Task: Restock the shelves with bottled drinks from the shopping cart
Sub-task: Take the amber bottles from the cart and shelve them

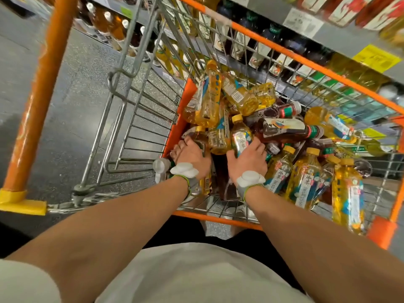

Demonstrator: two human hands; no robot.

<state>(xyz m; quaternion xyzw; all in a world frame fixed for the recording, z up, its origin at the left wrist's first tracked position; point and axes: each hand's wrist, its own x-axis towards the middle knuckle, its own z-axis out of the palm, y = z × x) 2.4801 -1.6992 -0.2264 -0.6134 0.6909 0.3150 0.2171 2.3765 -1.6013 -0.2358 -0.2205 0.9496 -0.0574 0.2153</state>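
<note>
Bottled drinks point(258, 130): loose heap, yellow and dark brown, lying crosswise in the shopping cart point(306, 60), piled from its near edge to its far-left corner.
Left hand point(192, 154): at the near-left corner, fingers curled over a dark brown bottle point(197, 134) with a gold cap.
Right hand point(247, 159): at the middle of the near edge, fingers and thumb wrapped round a yellow-capped bottle point(240, 133). Both bottles sit in the heap, not yet lifted.
Shelves point(341, 38): beyond the cart's right edge, rows stocked; gaps cannot be made out through blur.
Status, as judged: pick-up step. Most of the load remains to be shelved; the count already shelved cannot be told.
</note>
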